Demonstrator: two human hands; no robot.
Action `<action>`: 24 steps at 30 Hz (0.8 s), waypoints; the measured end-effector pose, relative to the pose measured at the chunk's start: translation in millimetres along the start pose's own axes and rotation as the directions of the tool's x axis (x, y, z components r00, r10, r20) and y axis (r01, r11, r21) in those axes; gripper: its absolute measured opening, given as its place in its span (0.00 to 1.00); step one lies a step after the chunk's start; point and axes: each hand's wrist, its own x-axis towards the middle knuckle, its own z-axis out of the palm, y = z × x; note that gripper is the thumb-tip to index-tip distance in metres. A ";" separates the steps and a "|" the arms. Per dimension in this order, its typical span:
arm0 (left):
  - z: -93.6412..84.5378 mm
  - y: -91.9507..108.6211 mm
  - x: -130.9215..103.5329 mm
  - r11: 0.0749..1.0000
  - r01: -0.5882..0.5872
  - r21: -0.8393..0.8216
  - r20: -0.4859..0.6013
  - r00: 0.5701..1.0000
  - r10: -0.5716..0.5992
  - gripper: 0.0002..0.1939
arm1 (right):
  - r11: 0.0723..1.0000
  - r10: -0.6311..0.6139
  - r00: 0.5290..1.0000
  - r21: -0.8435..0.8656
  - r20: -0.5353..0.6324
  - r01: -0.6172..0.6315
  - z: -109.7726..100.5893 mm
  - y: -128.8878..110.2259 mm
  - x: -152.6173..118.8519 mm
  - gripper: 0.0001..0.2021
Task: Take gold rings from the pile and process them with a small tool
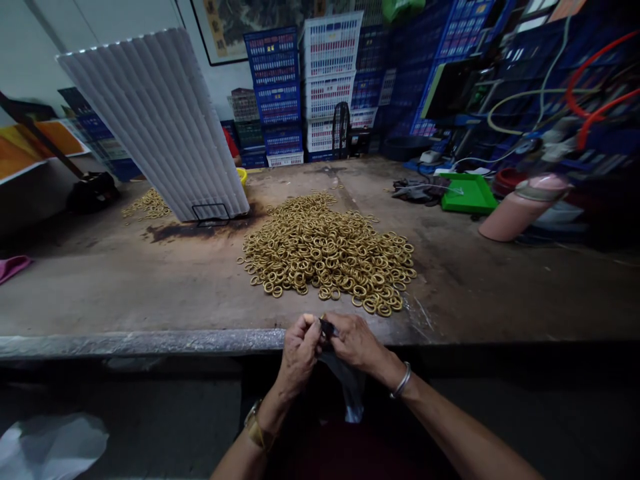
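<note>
My left hand [300, 352] and my right hand [359, 343] meet at the table's front edge, just below a heap of brass-coloured metal rings [330, 247]. Both are closed, fingers pinched together. A small dark piece [327, 327] sticks out of my right fingertips toward the left thumb; its kind is not clear. A gold-coloured glint shows beside it, but what my left fingers pinch is mostly hidden. Below the hands hangs a greyish, thin sheet-like strip [350, 387].
A ribbed white panel [160, 127] leans on a wire stand at the left, with more rings behind it. At the right are a green tray [467, 193], a pink bottle [523, 208] and hoses. Stacked blue crates [274, 93] and white crates [330, 83] line the back.
</note>
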 end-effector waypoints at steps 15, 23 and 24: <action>-5.7 -1.6 -0.5 0.991 0.059 -0.116 0.020 0.998 -0.057 0.17 | 0.994 0.000 0.999 0.110 -0.052 0.006 -6.3 7.4 7.0 0.09; -8.6 -1.5 -5.8 0.997 0.032 -0.067 0.033 0.999 -0.030 0.18 | 0.994 -0.061 0.990 0.100 0.126 0.049 -7.4 1.7 7.0 0.08; -8.9 -1.2 -7.3 0.996 0.033 -0.081 0.035 0.999 -0.030 0.17 | 0.998 -0.032 0.989 0.052 0.142 0.025 -6.6 5.2 7.6 0.08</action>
